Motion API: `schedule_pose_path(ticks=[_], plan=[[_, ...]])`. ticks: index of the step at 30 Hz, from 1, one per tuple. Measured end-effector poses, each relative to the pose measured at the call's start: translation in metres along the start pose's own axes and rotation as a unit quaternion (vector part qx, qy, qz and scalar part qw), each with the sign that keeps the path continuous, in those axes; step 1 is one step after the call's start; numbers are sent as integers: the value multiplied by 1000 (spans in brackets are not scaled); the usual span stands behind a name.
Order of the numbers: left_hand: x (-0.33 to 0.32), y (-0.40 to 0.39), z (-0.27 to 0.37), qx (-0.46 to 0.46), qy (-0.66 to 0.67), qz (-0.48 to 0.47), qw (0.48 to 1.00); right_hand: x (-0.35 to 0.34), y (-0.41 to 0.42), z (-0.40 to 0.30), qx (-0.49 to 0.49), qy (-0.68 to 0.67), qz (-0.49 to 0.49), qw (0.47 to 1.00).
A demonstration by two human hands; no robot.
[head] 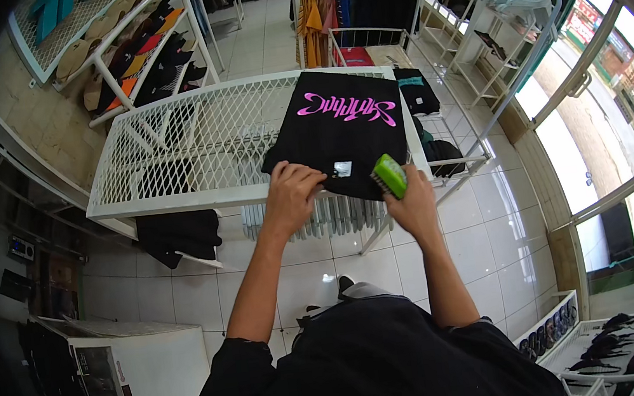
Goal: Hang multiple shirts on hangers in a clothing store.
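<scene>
A black T-shirt (339, 137) with pink lettering lies folded on the right part of a white metal mesh table (177, 202), its neck end at the near edge beside a small white label. My left hand (293, 192) rests on the shirt's near edge, left of the label, fingers bent over the fabric. In my right hand (414, 201) is a green brush (391, 176) with bristles facing left, held at the near right corner of the shirt.
Grey hangers (319, 218) hang beneath the table. Racks of caps (143, 59) stand at the back left. More folded black shirts (416, 90) lie on a lower rack to the right. A glass door is at the right, and a white box (162, 380) stands at the lower left.
</scene>
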State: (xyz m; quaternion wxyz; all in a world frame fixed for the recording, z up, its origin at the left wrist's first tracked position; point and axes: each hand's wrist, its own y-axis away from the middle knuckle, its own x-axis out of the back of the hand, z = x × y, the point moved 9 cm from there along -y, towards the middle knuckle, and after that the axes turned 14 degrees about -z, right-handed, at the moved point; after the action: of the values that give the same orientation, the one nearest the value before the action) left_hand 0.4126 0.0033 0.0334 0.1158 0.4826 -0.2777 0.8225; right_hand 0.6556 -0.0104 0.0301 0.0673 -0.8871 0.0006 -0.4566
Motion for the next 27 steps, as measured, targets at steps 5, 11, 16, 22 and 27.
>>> schedule_pose_path(ticks=[5, 11, 16, 22, 27], plan=[[90, 35, -110, 142, -133, 156, 968, -56, 10, -81, 110, -104, -225, 963], [101, 69, -96, 378, -72, 111, 916, -13, -73, -41, 99, -20, 2, 995], [61, 83, -70, 472, 1, 97, 877, 8, -125, -4, 57, 26, 32, 998], [59, 70, -83, 418, -43, 170, 891, -9, -127, -1, 30, 44, 8, 999], [71, 49, -132, 394, 40, 177, 901, -14, -127, -9, 9, 26, -56, 998]])
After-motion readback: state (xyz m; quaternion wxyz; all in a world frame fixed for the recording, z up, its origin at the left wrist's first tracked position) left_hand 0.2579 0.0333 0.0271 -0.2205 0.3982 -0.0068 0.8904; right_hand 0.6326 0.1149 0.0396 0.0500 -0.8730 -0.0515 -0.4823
